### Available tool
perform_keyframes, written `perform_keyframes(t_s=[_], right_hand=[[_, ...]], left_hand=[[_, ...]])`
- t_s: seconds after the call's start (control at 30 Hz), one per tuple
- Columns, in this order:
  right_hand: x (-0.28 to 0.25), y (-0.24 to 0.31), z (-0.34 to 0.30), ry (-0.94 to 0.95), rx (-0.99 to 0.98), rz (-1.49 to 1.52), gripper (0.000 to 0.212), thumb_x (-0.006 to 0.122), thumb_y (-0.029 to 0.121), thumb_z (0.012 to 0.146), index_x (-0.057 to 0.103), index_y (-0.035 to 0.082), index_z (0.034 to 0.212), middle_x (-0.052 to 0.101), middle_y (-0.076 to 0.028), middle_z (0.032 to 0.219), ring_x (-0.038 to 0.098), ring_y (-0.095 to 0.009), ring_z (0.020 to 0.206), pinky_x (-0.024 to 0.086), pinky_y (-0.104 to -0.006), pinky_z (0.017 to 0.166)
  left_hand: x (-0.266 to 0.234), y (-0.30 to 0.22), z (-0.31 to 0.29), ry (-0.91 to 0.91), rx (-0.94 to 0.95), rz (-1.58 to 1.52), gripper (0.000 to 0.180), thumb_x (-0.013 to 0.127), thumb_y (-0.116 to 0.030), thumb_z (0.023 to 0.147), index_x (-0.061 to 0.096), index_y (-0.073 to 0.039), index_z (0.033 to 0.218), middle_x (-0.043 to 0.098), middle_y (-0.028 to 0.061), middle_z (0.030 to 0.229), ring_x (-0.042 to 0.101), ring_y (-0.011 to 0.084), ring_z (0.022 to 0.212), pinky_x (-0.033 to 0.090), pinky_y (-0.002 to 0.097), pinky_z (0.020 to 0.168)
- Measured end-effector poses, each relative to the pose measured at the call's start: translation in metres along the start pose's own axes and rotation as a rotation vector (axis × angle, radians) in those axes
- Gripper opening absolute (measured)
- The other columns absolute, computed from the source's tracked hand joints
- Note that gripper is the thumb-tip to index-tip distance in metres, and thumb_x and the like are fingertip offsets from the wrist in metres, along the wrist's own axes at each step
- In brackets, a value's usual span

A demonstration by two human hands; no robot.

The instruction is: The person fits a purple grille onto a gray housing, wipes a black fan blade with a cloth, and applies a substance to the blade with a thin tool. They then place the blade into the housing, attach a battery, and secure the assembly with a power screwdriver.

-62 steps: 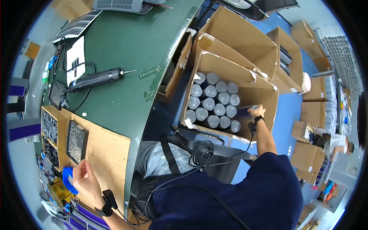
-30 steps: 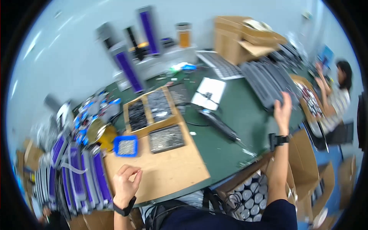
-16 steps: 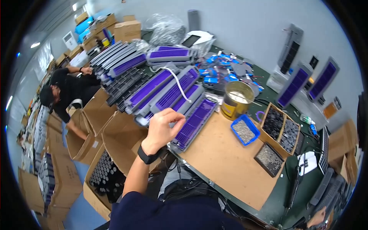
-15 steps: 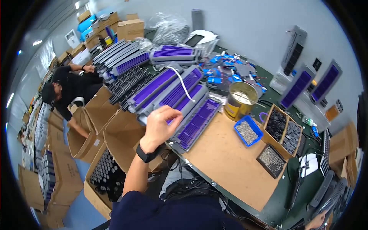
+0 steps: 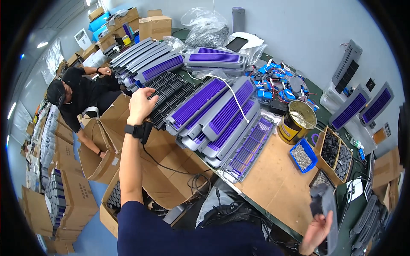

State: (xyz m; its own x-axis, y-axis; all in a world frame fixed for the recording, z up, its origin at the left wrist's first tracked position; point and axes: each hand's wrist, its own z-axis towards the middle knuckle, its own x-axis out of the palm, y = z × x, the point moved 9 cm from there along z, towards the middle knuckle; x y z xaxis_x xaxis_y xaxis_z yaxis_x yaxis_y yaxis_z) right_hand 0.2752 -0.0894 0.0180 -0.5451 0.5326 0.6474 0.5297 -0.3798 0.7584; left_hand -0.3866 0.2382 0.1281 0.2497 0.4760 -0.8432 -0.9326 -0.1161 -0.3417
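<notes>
My left hand [image 5: 142, 103] is stretched out to the left, at the near edge of a pile of black slatted grilles [image 5: 173, 91]. Its fingers are curved and apart from the thumb, and I see nothing held between them. In my right hand [image 5: 318, 232], low on the right, is a long grey plastic housing [image 5: 329, 211], tilted upright and partly blurred. Between the hands lie stacked grey housings with purple grilles [image 5: 228, 113]. One see-through grey frame with purple slats [image 5: 250, 147] rests at the edge of a brown work board [image 5: 273, 187].
A tin can [image 5: 297, 123], a blue tray of small metal parts [image 5: 303, 155] and a cardboard box of black and grey parts [image 5: 335, 153] stand right of the board. Open cartons [image 5: 171, 179] fill the lower left. A co-worker [image 5: 81, 91] reaches into a carton farther left.
My left hand has moved left and farther away, from the purple-grilled housings to the black grilles. My right hand has come inward from the lower right with a grey housing.
</notes>
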Motion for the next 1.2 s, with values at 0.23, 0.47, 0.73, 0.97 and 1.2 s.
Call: perform_keyframes(t_s=[0.23,0.47,0.73,0.97,1.2], right_hand=[[0.048,-0.104,0.002,-0.110,0.399,0.143,0.011,0.061,0.012,0.095,0.062,0.002,0.099,0.071,-0.010,0.092,0.069,-0.015,0.080,0.057,-0.0246,0.071],[0.057,-0.129,0.019,-0.119,0.586,0.238,0.012,0.059,0.012,0.096,0.059,0.000,0.099,0.068,-0.017,0.105,0.067,-0.023,0.098,0.056,-0.0334,0.090],[0.102,-0.084,-0.001,0.167,0.570,-0.064,0.009,0.059,0.002,0.091,0.052,0.008,0.093,0.062,-0.009,0.095,0.064,-0.019,0.074,0.053,-0.0285,0.068],[0.146,-0.025,0.016,0.434,0.201,-0.402,0.019,0.065,0.000,0.087,0.048,0.008,0.088,0.060,-0.010,0.096,0.063,-0.016,0.071,0.052,-0.0251,0.066],[0.168,-0.116,-0.044,0.894,0.356,-0.836,0.071,0.074,0.017,0.087,0.023,0.001,0.134,0.048,-0.017,0.129,0.048,-0.022,0.121,0.041,-0.0360,0.101]], left_hand=[[0.061,0.019,0.025,0.323,-0.001,0.127,0.060,0.077,-0.031,0.076,0.060,-0.012,0.130,0.066,0.0155,0.118,0.062,0.0319,0.111,0.049,0.0427,0.095],[0.062,0.019,0.023,0.230,0.078,0.109,0.056,0.076,-0.028,0.077,0.059,-0.010,0.128,0.064,0.0168,0.119,0.060,0.0336,0.112,0.049,0.0437,0.094],[-0.028,-0.067,-0.035,-0.052,0.313,-0.309,0.054,0.070,-0.013,0.083,0.051,-0.002,0.133,0.055,0.0145,0.109,0.057,0.0267,0.094,0.047,0.0340,0.085],[0.007,-0.207,-0.175,0.887,0.051,-1.378,0.066,0.069,-0.001,0.084,0.037,-0.004,0.142,0.055,0.0035,0.120,0.055,0.0124,0.106,0.047,0.0291,0.092],[0.100,-0.318,-0.271,1.235,-0.079,-1.695,0.064,0.072,-0.005,0.086,0.031,0.000,0.135,0.053,0.0098,0.122,0.058,0.0180,0.112,0.050,0.0344,0.098]])
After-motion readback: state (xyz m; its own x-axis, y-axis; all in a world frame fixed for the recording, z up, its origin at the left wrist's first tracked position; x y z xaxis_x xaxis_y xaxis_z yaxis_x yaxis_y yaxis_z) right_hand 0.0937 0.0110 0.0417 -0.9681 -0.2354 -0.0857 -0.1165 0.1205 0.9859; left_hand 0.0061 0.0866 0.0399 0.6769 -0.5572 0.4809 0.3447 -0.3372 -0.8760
